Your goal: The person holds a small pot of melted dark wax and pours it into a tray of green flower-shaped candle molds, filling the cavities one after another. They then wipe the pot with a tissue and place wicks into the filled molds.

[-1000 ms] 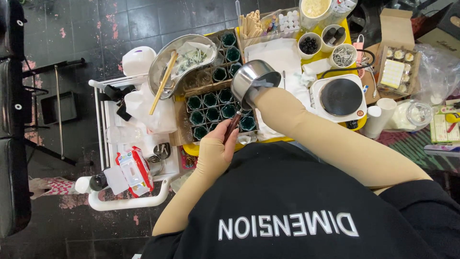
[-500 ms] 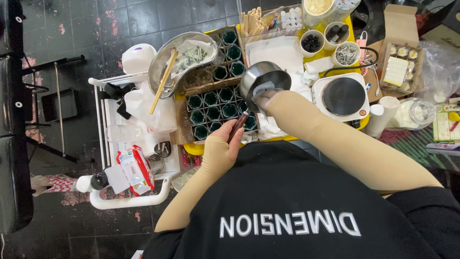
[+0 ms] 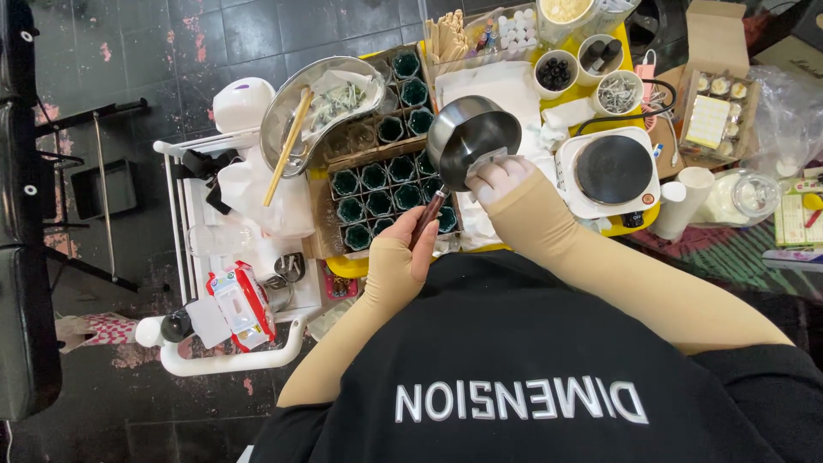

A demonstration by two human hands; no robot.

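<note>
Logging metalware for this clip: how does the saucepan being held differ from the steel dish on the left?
The saucepan is round and deep with a dark red handle; the dish is shallow, kidney-shaped and handleless. The saucepan is lifted and tilted, left hand on its handle, right hand pressing a white cloth at its rim; the dish rests untouched, holding chopsticks and scraps. Both are shiny metal.

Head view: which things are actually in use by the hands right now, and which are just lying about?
In use:
left hand, gripping the saucepan handle
small steel saucepan
right hand, pressing a white wipe to the pan's rim

Lying about:
tray of dark green cups
electric hotplate
steel kidney dish with wooden sticks
bowl of dark pellets
red-and-white packet
</note>
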